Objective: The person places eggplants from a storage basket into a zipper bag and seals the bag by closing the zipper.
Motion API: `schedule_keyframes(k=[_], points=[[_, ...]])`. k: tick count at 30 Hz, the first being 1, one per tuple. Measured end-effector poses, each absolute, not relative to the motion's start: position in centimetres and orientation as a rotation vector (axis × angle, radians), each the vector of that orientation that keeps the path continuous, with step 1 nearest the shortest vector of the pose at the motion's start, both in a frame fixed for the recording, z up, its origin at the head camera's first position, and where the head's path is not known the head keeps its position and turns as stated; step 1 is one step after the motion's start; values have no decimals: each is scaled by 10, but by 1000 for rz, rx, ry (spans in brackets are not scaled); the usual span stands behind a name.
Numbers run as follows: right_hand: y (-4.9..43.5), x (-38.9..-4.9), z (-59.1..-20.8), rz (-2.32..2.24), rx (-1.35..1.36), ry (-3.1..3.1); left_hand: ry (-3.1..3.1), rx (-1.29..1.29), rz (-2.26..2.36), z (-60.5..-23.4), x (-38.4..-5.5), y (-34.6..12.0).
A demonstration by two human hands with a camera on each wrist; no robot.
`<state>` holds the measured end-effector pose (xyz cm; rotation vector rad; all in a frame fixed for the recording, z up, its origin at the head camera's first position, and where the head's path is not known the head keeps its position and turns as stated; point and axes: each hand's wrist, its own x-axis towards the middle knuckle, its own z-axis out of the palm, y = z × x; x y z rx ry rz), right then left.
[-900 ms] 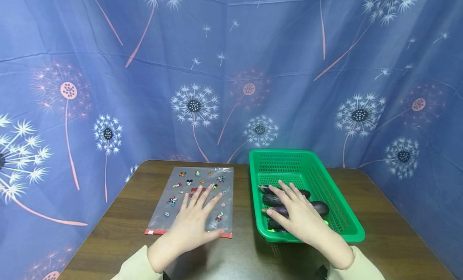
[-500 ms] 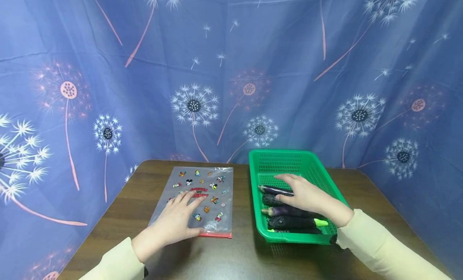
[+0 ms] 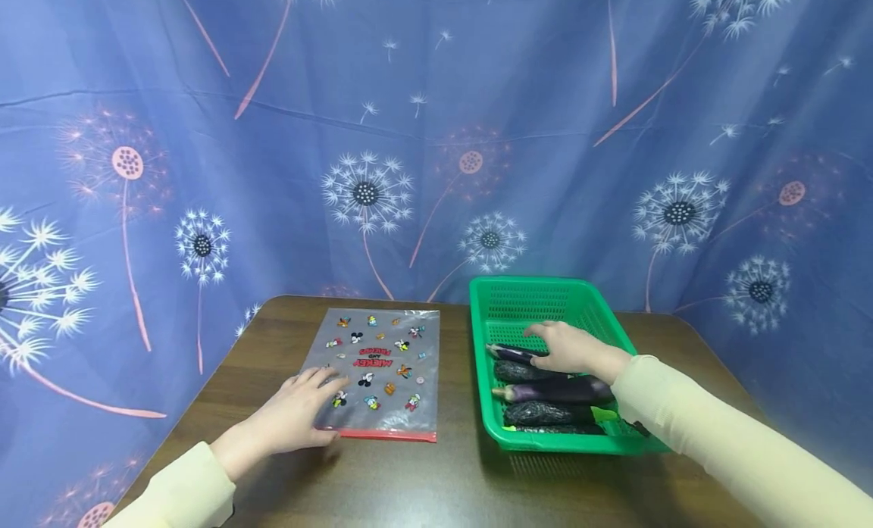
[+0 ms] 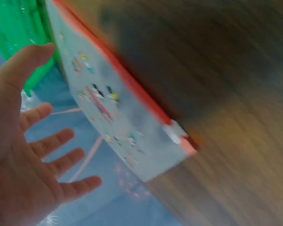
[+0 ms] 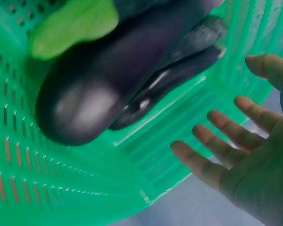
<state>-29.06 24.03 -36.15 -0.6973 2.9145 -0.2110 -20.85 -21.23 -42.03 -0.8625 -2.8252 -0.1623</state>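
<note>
My left hand (image 3: 286, 413) hovers over the near left corner of a clear zip bag (image 3: 392, 384), which lies flat with printed cartoon figures and a red zip edge. In the left wrist view this hand's fingers (image 4: 56, 140) are spread and hold nothing. My right hand (image 3: 576, 351) is above the back part of a green plastic basket (image 3: 480, 346), fingers loosely bent. A slim eggplant (image 3: 508, 353) lies just below it. Nearer are a thick purple eggplant (image 3: 562, 391) and a dark wrinkled vegetable (image 3: 549, 414) with a green end (image 5: 75, 28). The right wrist view shows no contact with them.
A brown wooden table (image 3: 457, 482) carries the bag at left and the basket at right, with a narrow gap between. Behind hangs a blue curtain (image 3: 286, 172) with dandelion prints.
My left hand has drawn left and toward me, uncovering more of the bag. The right hand has turned sideways over the basket, showing more of the vegetables. The view has tilted slightly.
</note>
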Motion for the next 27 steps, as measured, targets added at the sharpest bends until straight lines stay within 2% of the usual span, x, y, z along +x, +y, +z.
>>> schedule_keyframes(k=[12,27], points=[[270,-323,-369,-274,-686,2721,-2766,-1008,-212,-444,-216,-244],[287,-314,-369,-209,-686,2631,-2637,-1138,-243,-463,-225,-258]])
